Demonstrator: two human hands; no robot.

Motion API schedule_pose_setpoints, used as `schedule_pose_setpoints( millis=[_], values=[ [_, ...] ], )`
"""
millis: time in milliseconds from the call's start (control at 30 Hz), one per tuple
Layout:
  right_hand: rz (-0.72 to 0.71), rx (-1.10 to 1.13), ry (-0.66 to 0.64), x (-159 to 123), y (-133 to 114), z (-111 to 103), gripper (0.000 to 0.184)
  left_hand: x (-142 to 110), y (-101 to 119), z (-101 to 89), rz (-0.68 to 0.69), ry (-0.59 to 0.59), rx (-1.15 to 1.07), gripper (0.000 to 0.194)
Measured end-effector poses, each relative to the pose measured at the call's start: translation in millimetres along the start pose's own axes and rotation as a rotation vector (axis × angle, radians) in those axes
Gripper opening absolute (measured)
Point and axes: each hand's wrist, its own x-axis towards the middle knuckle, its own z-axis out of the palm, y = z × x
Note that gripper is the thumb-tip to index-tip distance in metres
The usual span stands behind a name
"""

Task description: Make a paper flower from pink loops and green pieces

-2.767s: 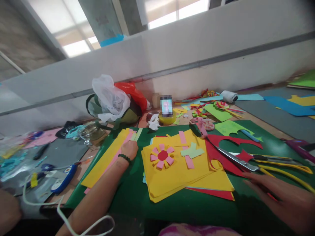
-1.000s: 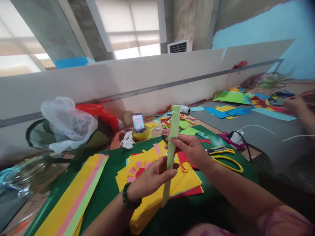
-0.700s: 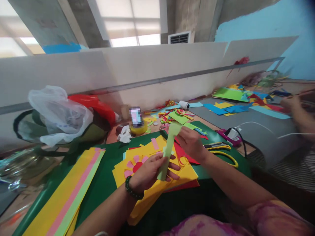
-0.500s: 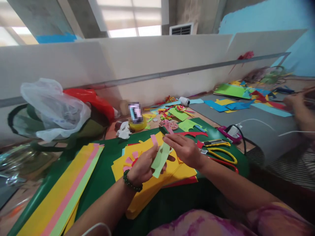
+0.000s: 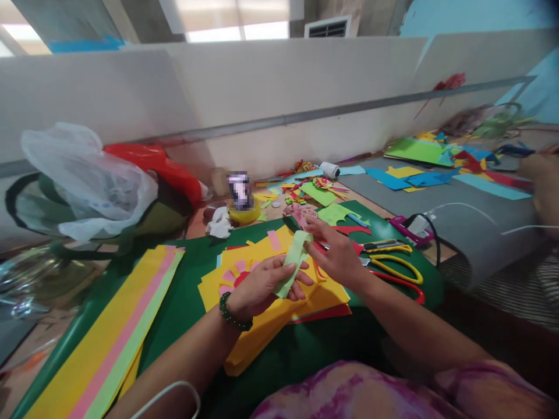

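A pale green paper strip (image 5: 295,255) lies across the fingers of my left hand (image 5: 266,280), its lower end pinned under the thumb. My right hand (image 5: 338,255) is at the strip's upper end, its fingertips against the paper there. Beneath both hands is a stack of yellow paper sheets (image 5: 251,343), fanned at odd angles. On the stack, left of my left hand, shows part of a paper flower with pink petals (image 5: 226,277) and a red centre. A loose pink paper piece (image 5: 273,240) lies near the stack's far edge.
Yellow-handled scissors (image 5: 399,269), red handles (image 5: 406,286) and a cutter (image 5: 386,247) lie right of my right hand. Long layered paper strips (image 5: 117,326) cover the left of the green mat (image 5: 168,314). Bags (image 5: 100,192) stand back left; a person's hand (image 5: 544,174) shows far right.
The green strip now bends upward between my hands, where before it hung flatter over my left fingers. My left thumb has come down on it. The whole view has shifted slightly.
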Motion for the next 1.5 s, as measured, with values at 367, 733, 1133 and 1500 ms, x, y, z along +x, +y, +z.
schedule_pose_setpoints(
  millis=[367,733,1133,1500],
  values=[
    [0.611,0.759,-0.017,11.6,2.8,-7.7,0.033,1.9,-3.9,-1.3,-0.011,-0.007,0.025,0.044],
    [0.802,0.992,-0.191,18.3,0.2,-22.6,0.04,4.0,-4.1,-2.9,-0.008,0.026,0.053,0.044],
    [0.575,0.654,-0.007,16.3,-0.4,-13.4,0.053,7.1,-7.3,-6.0,-0.038,-0.004,0.06,0.042],
    [0.508,0.508,0.047,16.4,-0.5,-19.5,0.049,9.6,-8.0,-12.5,-0.089,-0.052,0.084,0.036]
  ],
)
